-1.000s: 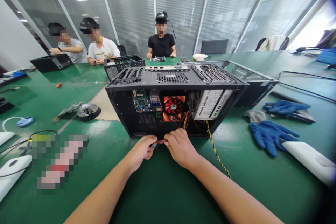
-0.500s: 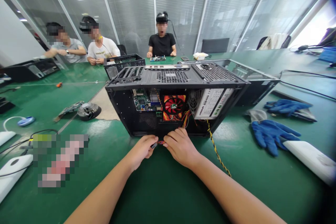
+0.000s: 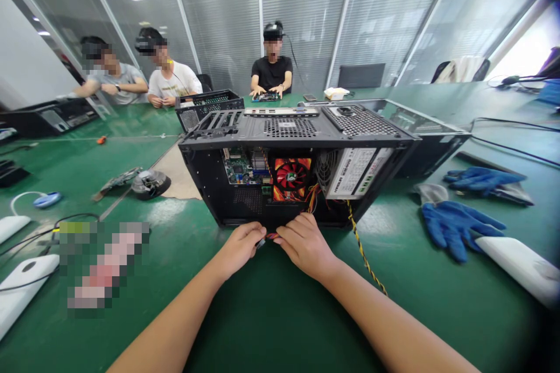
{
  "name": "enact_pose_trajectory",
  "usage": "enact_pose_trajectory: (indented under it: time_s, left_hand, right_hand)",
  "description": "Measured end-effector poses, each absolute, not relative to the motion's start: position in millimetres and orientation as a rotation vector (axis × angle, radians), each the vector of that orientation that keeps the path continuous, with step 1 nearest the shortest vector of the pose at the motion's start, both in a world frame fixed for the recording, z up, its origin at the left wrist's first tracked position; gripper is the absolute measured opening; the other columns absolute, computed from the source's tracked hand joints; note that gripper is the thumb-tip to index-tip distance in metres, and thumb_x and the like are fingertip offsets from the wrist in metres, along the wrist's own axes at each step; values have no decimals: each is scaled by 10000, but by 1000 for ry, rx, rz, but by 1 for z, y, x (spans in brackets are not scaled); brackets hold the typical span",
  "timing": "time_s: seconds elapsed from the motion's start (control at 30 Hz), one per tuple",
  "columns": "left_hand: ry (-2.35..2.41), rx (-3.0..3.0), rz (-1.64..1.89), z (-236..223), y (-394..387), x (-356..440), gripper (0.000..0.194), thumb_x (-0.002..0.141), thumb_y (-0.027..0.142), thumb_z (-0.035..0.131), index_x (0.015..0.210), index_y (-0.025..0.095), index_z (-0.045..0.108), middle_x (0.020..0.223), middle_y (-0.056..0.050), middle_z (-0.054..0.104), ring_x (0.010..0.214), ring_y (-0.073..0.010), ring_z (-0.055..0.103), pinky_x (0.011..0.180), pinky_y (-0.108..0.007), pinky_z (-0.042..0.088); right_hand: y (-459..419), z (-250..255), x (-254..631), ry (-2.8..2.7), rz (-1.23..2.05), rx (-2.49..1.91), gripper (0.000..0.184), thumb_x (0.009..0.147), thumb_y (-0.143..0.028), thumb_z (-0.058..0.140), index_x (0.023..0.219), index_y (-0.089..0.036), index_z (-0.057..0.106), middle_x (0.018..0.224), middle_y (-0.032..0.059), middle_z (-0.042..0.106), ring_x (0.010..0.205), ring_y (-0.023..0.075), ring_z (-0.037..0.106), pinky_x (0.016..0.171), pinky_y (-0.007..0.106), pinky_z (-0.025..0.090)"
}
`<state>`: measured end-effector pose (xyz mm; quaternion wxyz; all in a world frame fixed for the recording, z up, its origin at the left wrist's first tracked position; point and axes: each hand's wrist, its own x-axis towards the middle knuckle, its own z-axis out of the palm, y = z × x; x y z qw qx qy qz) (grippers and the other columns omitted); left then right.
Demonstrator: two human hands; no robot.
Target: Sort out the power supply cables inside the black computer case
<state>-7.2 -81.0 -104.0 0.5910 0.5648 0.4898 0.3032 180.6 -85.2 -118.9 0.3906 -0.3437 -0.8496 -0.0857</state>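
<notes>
A black computer case (image 3: 301,143) lies in front of me with its open side toward me. Inside it show a green motherboard (image 3: 238,166), a red cooling fan (image 3: 291,176) and a power supply (image 3: 359,172) with a white label. At the case's near lower edge, my left hand (image 3: 242,245) is closed on the dark connector (image 3: 261,242) of a power cable. My right hand (image 3: 304,243) pinches the red and multicoloured wires (image 3: 272,236) of the same cable, just right of the connector. A yellow and black twisted cable (image 3: 361,245) hangs out of the case onto the table.
Blue gloves (image 3: 455,224) and a white power strip (image 3: 516,265) lie at right. Another case (image 3: 431,148) stands behind mine. At left are a round metal cooler (image 3: 149,185), cardboard (image 3: 181,172) and a white strip (image 3: 28,285). Several people sit across the green table (image 3: 280,315).
My hands keep their hold on the cable with only slight shifts. The person opposite has put both hands onto a circuit board. At far left, a person's case has been lowered and turned.
</notes>
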Motion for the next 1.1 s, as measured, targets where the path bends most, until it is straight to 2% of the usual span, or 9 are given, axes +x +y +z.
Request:
enact_pose_trajectory:
  time_s: [0.23, 0.43, 0.57, 0.73, 0.97, 1.1]
  left_hand:
    - [1172, 1287, 691, -101, -82, -6, 278, 798, 450, 480, 705, 191, 440, 570, 81, 277, 425, -53, 257, 405, -206, 157]
    - [1209, 1613, 689, -93, -81, -9, 253, 831, 379, 441, 683, 176, 472, 628, 42, 405, 574, -90, 367, 512, -199, 284]
    - [1219, 1778, 690, -88, -82, -11, 254, 850, 351, 417, 679, 175, 482, 639, 31, 444, 616, -110, 407, 567, -221, 311]
    - [1229, 1760, 676, -88, -82, -12, 242, 842, 338, 423, 673, 176, 485, 629, 33, 443, 600, -110, 403, 560, -221, 302]
    - [1183, 1384, 627, -97, -81, -11, 254, 818, 404, 451, 699, 180, 455, 601, 61, 365, 468, -67, 282, 453, -214, 205]
    - [1205, 1432, 623, -96, -82, -10, 260, 822, 399, 442, 699, 172, 474, 609, 54, 386, 475, -67, 293, 457, -215, 196]
  right_hand:
    - [-85, -120, 181, -2166, -203, -884, 184, 912, -247, 513, 829, -152, 647, 688, 41, 593, 699, 173, 470, 754, 354, 345]
    - [-84, -119, 180, -2198, -246, -893, 218, 926, -242, 483, 817, -153, 649, 652, 31, 563, 672, 170, 434, 736, 346, 332]
    - [-84, -119, 180, -2219, -223, -915, 235, 932, -255, 472, 805, -163, 647, 657, 27, 561, 676, 169, 436, 746, 343, 329]
    - [-84, -122, 180, -2231, -212, -931, 233, 934, -275, 472, 824, -171, 648, 667, 27, 567, 687, 172, 446, 758, 346, 330]
    - [-83, -124, 181, -2230, -239, -912, 201, 928, -263, 486, 883, -166, 655, 689, 33, 588, 704, 174, 464, 764, 348, 337]
    - [-83, -123, 181, -2247, -252, -913, 217, 933, -262, 471, 870, -169, 656, 674, 29, 577, 695, 175, 446, 773, 351, 331]
